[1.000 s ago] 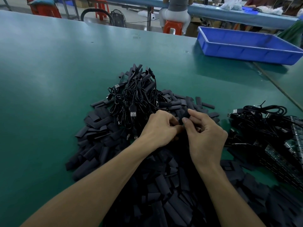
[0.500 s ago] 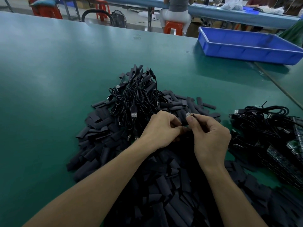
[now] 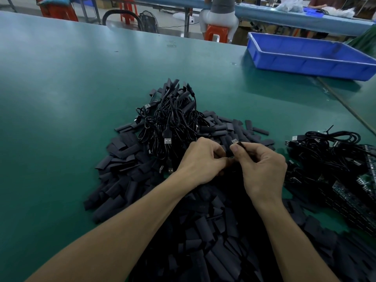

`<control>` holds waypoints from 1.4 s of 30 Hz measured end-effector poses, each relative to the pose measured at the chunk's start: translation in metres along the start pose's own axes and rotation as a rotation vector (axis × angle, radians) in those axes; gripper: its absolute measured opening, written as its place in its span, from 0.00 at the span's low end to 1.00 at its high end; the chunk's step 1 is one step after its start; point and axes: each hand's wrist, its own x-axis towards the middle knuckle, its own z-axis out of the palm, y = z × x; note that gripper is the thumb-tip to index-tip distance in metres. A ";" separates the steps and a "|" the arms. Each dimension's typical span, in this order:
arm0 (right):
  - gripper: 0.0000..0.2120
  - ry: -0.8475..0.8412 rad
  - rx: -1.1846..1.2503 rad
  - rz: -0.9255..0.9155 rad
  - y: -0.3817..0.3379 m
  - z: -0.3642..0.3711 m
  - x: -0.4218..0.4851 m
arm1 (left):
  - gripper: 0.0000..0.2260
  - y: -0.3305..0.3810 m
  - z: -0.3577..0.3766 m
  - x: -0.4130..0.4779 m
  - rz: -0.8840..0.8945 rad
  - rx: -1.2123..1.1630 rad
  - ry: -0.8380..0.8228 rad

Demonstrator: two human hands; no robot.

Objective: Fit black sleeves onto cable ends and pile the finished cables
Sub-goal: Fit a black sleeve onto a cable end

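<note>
Right grip [image 3: 262,169] pinches a light, rigid USB plug [image 3: 234,141] just behind its metal tip; left grip [image 3: 201,161], close beside, curls around something hidden, likely a thin, floppy sleeve.

The cable bundle [image 3: 173,123] tops the sleeve heap [image 3: 122,180]; tray [image 3: 305,65] behind right; loose cables [image 3: 329,151] right.

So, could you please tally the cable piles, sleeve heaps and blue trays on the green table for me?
Cable piles: 2, the middle cable pile and the right cable pile
Sleeve heaps: 1, the sleeve heap
Blue trays: 1, the blue tray
Total: 4
</note>
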 end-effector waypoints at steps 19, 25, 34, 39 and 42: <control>0.12 0.111 0.048 -0.038 -0.013 0.000 -0.006 | 0.10 0.001 -0.001 0.000 0.003 -0.041 -0.042; 0.12 0.096 0.109 -0.011 -0.008 -0.001 -0.003 | 0.10 0.001 0.001 -0.001 0.015 -0.057 -0.012; 0.09 0.169 0.189 0.037 -0.007 -0.004 0.001 | 0.08 0.002 0.002 0.001 -0.015 -0.121 -0.037; 0.08 0.178 0.244 0.082 -0.003 -0.002 0.002 | 0.08 0.004 0.002 0.001 -0.020 -0.119 -0.047; 0.07 0.187 0.250 0.086 -0.002 -0.001 0.001 | 0.08 0.004 0.002 0.001 -0.015 -0.115 -0.043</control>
